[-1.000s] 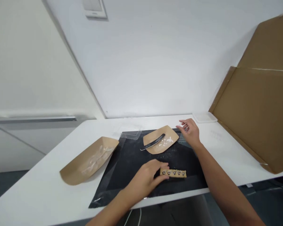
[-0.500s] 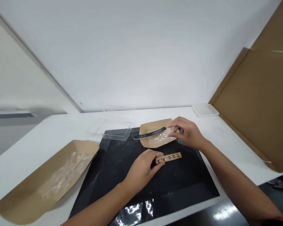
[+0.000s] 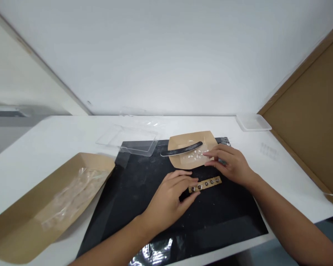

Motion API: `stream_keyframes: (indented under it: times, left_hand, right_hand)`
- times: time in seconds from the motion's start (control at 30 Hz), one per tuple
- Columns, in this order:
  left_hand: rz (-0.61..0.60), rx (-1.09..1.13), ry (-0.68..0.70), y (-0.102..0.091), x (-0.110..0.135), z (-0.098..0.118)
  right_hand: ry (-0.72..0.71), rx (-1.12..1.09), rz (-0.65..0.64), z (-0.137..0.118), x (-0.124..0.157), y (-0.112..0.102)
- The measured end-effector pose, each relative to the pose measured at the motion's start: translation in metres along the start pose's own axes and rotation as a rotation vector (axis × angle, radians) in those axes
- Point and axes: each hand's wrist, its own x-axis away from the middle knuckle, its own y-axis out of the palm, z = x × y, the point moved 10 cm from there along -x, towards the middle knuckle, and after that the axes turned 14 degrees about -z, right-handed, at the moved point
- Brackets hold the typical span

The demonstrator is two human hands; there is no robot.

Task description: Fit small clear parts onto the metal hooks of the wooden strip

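In the head view, the left hand (image 3: 166,203) lay on the black mat (image 3: 224,236), its fingers half closed, with fingertips and thumb bracketing the left end of one tan strip (image 3: 205,184) that carried five metal studs in a row. The right hand (image 3: 230,164) hovered just beside the strip, its fingers curled; whether they pinched something small could not be told. Those fingers reached over the edge of a kraft paper tray (image 3: 191,161) holding one curved black file (image 3: 181,149) and small white flecks (image 3: 194,156). Farther left sat a second kraft tray (image 3: 22,229) with clear plastic wrap (image 3: 74,195) inside. Two clear plastic trays (image 3: 127,142) (image 3: 252,122) stood on the white table (image 3: 44,147), near a cardboard sheet (image 3: 305,111).
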Motion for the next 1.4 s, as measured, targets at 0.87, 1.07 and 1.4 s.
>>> stream_keyframes:
  times: [0.87, 1.07, 1.4]
  left_hand:
    - [-0.012, 0.100, 0.022, -0.001, -0.003, -0.006]
    - [-0.011, 0.092, 0.014, -0.003, -0.004, -0.009]
    - [0.009, 0.099, -0.012, -0.010, -0.005, -0.007]
  right_hand:
    - [0.004, 0.143, 0.105, 0.003, 0.002, -0.013]
    - [-0.120, 0.120, 0.001, -0.026, 0.000, 0.002]
    - [-0.217, 0.015, -0.105, -0.050, 0.001, 0.023]
